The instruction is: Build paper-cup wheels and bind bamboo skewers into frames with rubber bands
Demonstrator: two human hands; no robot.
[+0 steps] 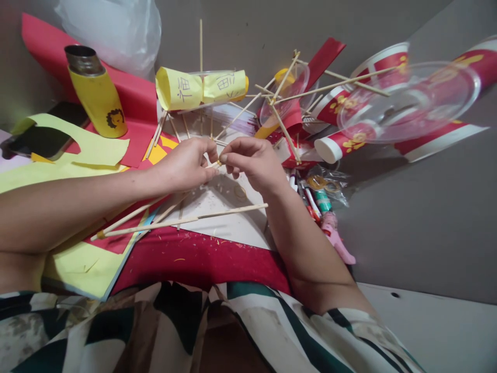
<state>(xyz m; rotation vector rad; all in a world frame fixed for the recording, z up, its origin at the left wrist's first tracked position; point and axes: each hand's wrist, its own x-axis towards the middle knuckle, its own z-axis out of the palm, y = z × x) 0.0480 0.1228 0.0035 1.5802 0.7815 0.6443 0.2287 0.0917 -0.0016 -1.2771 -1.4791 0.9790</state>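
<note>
My left hand (190, 165) is closed on thin wooden sticks where several of them meet, at the middle of the view. Right beside it, the fingertips of my right hand (250, 160) pinch the same joint, where a small yellowish band shows. More joined sticks (229, 211) stretch toward me below my hands, with a band at their left corner. Behind my hands, sticks rise beside two yellow paper rolls (182, 89) with handwritten characters. A loose rubber band (240, 192) lies on the white surface (233, 228) under my right hand.
A yellow open bottle (99, 101), a dark phone (41, 141) and red and yellow paper lie left. To the right are a stick frame (282, 122), red-and-white paper cups (351, 141), a clear plastic lid (407, 103), pens and a pink-handled tool (337, 241). A plastic bag (116, 31) sits behind.
</note>
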